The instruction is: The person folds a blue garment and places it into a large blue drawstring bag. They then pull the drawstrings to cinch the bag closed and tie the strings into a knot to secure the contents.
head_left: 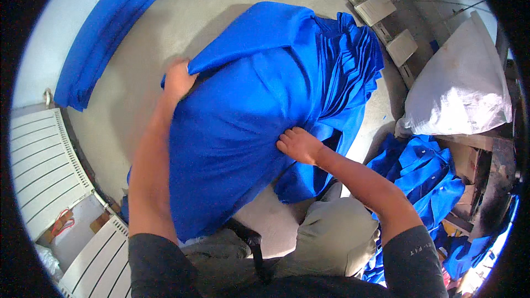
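Observation:
A large bundle of blue fabric (237, 105) lies in front of me, its right end stacked in many loose folds. At the far left side of it, my left hand (180, 79) is closed on an edge of the cloth, beside a raised flap. My right hand (300, 144) presses into the middle of the bundle, fingers curled and gathering the cloth into creases. Its fingertips are partly sunk in the fabric. The near part of the cloth hangs down toward my knees.
A long roll of blue fabric (110, 33) lies at the upper left. White radiators (47, 157) stand at the left wall. To the right are a stuffed white sack (461, 85), a heap of blue cloth (417, 171) and a wooden shelf (469, 142). Pale pedal-like plates (375, 9) lie at the upper right.

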Motion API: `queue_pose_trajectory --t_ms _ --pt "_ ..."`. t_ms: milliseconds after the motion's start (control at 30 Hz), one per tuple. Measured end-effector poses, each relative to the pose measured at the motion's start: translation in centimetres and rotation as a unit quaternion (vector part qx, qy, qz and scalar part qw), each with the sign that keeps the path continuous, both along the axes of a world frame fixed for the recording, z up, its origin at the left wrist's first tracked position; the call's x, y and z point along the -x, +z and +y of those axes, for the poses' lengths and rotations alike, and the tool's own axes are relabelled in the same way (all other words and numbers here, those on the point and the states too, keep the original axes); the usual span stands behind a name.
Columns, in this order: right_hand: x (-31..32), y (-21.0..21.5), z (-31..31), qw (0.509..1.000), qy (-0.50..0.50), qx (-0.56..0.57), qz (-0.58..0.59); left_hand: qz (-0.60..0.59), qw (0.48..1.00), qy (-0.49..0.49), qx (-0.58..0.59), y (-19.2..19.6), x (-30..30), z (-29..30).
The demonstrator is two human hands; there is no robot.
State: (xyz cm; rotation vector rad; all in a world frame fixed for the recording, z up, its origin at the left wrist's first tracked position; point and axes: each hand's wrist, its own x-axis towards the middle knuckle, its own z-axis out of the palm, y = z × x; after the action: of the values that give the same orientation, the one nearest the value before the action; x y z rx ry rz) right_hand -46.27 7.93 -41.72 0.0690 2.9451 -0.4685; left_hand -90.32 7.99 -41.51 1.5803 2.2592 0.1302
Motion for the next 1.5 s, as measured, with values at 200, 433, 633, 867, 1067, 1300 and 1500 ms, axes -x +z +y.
queue_pose_trajectory --t_ms 200,433,633,867,1067,1300,1500 --pt "0.6 -0.2 -1.0 1.000 -0.012 0.014 0.020 -0.082 0.985 0.094 -0.123 1.5 8.6 -14.8" --pt "0.0 3.1 0.2 0.987 -0.046 0.133 0.072 0.124 0.988 -0.001 0.097 17.2 -10.1 -21.3" --pt "1.0 5.9 -0.8 0.882 -0.118 0.456 0.010 -0.108 0.979 -0.129 0.113 15.8 -28.7 -18.9" --pt "-2.0 5.2 -5.5 0.653 -0.426 0.607 0.155 -0.282 0.933 -0.224 0.000 11.5 -35.0 -16.5" --pt "-5.3 1.2 -4.6 0.780 -0.269 0.528 0.201 -0.078 0.822 -0.559 -0.077 20.0 -27.2 -10.0" --pt "-2.8 9.2 -2.7 0.832 -0.322 0.423 0.158 -0.053 0.781 -0.562 -0.267 15.0 -26.9 -3.9" --pt "-5.5 11.8 -0.7 0.711 -0.390 0.585 -0.019 -0.192 0.892 -0.292 -0.289 11.4 -28.4 -7.0"
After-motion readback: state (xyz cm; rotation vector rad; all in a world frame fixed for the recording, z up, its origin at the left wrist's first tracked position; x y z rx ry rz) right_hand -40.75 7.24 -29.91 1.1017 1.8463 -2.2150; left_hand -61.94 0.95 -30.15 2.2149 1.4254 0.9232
